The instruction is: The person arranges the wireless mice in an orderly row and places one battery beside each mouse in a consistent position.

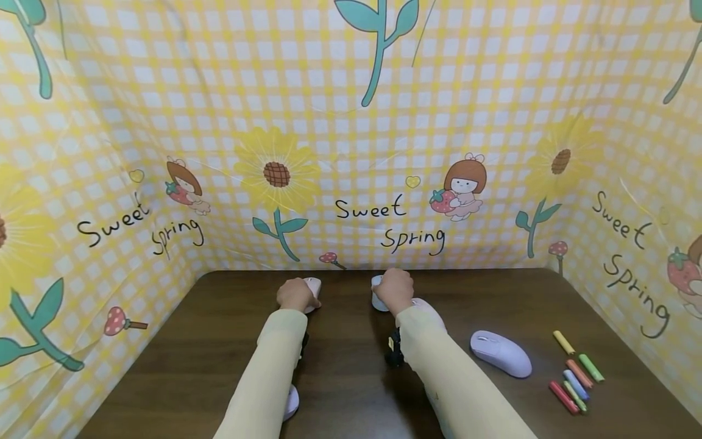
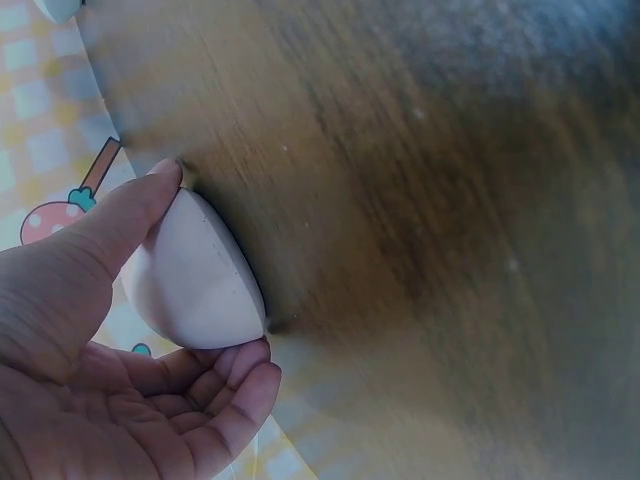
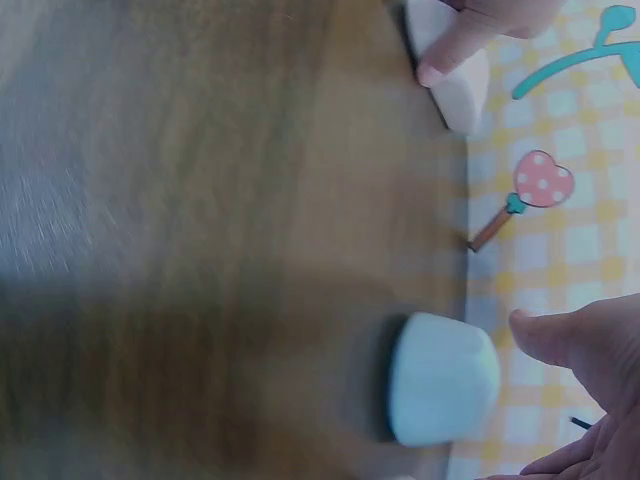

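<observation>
At the table's back edge, my left hand point(image 1: 296, 295) grips a pale pinkish-white computer mouse point(image 1: 312, 295). The left wrist view shows the thumb at one end of this mouse point(image 2: 195, 275) and curled fingers at the other. To its right, my right hand point(image 1: 396, 290) is over a bluish-white mouse point(image 1: 378, 294). In the right wrist view, the thumb point(image 3: 550, 337) stands apart from that mouse point(image 3: 442, 380), and the fingers are spread away from it, partly out of frame.
Another pale mouse point(image 1: 429, 312) lies partly behind the right forearm, and one point(image 1: 292, 402) beside the left forearm. A lavender mouse point(image 1: 500, 353) sits at the right, near several coloured chalk-like sticks point(image 1: 576, 385). A yellow checked cloth point(image 1: 351, 152) hangs around the brown table point(image 1: 340, 366).
</observation>
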Motion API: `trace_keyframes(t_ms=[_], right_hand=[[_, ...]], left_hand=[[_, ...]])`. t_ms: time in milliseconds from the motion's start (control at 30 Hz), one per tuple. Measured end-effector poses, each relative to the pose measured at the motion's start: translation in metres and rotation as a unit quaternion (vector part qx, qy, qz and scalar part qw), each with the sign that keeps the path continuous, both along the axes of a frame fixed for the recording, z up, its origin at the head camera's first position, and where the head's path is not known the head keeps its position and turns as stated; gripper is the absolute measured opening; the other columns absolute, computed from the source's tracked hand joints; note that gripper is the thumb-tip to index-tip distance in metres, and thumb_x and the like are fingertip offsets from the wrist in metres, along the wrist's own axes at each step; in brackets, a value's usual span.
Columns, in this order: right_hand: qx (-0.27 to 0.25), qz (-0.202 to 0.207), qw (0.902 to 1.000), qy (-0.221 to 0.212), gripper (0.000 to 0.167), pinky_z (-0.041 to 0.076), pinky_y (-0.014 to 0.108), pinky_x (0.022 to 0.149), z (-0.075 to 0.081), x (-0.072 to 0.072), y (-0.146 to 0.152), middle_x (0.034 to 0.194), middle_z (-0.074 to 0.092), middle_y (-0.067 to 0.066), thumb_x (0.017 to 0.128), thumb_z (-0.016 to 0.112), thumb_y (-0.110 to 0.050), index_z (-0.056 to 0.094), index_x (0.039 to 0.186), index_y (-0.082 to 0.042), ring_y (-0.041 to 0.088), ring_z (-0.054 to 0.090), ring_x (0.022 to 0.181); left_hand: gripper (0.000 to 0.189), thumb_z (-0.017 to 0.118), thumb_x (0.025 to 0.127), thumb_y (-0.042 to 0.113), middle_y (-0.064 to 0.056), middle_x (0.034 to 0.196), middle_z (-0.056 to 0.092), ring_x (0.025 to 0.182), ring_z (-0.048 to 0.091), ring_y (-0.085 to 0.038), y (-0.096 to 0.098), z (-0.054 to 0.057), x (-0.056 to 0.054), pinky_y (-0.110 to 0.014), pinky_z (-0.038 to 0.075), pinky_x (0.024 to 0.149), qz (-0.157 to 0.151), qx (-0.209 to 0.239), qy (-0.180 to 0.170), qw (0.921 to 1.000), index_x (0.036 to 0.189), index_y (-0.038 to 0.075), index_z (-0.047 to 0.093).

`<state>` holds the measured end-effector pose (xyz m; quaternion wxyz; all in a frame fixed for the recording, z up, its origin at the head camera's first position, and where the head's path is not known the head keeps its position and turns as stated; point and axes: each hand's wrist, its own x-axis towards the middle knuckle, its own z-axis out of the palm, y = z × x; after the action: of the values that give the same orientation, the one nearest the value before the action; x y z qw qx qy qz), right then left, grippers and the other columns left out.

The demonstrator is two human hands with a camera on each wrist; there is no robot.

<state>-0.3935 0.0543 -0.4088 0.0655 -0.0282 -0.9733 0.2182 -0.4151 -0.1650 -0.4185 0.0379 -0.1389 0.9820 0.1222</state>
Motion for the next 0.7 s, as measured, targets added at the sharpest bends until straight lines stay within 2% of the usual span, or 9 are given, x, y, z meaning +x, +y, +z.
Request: trace_keyframes(t_ms=[100,267,367,500,700], right_hand=[[-0.002,0.002,1.0,-0.008,0.043,0.048,0.035,0.053,0.009,0.0,0.006,0.06,0.055,0.005,0.087,0.074,-0.035,0.054,0.055,-0.013,0.023,0.057,0.06],[-0.019,0.012,0.9996,-0.02,0.048,0.045,0.032,0.05,0.03,0.003,0.017,0.052,0.047,0.0,0.087,0.074,-0.031,0.047,0.05,-0.014,0.018,0.052,0.052],[-0.024,0.016,0.9995,-0.014,0.042,0.046,0.033,0.05,0.042,0.005,0.023,0.058,0.05,0.002,0.086,0.075,-0.028,0.052,0.055,-0.013,0.019,0.053,0.055],[-0.001,0.021,0.9996,-0.016,0.031,0.047,0.034,0.052,0.054,0.007,0.032,0.069,0.058,0.005,0.086,0.074,-0.03,0.061,0.065,-0.011,0.021,0.057,0.063],[0.042,0.052,0.9978,-0.008,0.031,0.046,0.037,0.056,0.067,0.014,0.045,0.068,0.06,0.005,0.086,0.074,-0.032,0.063,0.066,-0.01,0.023,0.056,0.062]], left_hand=[[0.072,0.085,0.071,0.042,-0.021,0.098,0.062,0.083,0.062,-0.03,-0.001,0.0,0.001,-0.042,0.053,0.068,-0.003,0.002,0.004,1.0,0.117,-0.007,0.06],[0.069,0.085,0.072,0.042,-0.02,0.096,0.062,0.082,0.061,-0.029,0.0,0.002,0.004,-0.041,0.052,0.068,-0.005,0.007,0.004,1.0,0.115,-0.007,0.061],[0.07,0.085,0.072,0.042,-0.02,0.096,0.062,0.083,0.061,-0.029,0.0,0.003,0.006,-0.041,0.052,0.068,-0.004,0.007,0.003,1.0,0.115,-0.007,0.061],[0.07,0.085,0.072,0.042,-0.02,0.096,0.062,0.082,0.061,-0.029,-0.001,0.003,0.005,-0.041,0.052,0.069,-0.005,0.008,0.002,1.0,0.115,-0.008,0.061],[0.07,0.085,0.071,0.041,-0.02,0.096,0.062,0.083,0.061,-0.029,0.0,0.001,0.002,-0.041,0.052,0.069,-0.004,0.009,0.003,0.9999,0.115,-0.007,0.061]])
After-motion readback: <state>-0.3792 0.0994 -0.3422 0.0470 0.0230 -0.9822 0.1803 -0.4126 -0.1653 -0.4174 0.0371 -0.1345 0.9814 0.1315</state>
